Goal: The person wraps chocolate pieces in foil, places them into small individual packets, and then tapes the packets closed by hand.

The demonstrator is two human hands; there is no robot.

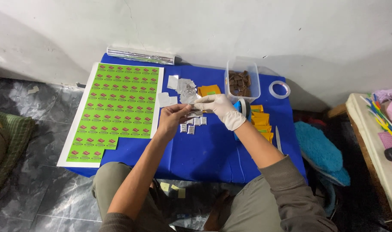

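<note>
Foil (195,112) is pinched between the two hands just above the middle of the blue table (213,150) — a small silvery piece, apparently being folded round something, though what lies inside cannot be told. It is judged to be very light, thin and easily creased or torn; it is best taken by its edges with fingertips, with little pressure.

The left hand (173,117), bare, is closed narrowly on the near end of the foil, fingers curled. The right hand (219,107), in a white glove, is closed on the far end with thumb and forefinger.

Just below the hands, a few finished foil packets (191,124) lie on the table. Cut foil squares (178,88) are heaped toward the back edge, beside a clear tub (242,83) of brown pieces. A green label sheet (114,111) covers the left edge, a foil roll (140,56) lies at the back-left corner, a tape ring (279,89) at the back-right — yellow wrappers (261,122) are stacked near the right edge.
</note>
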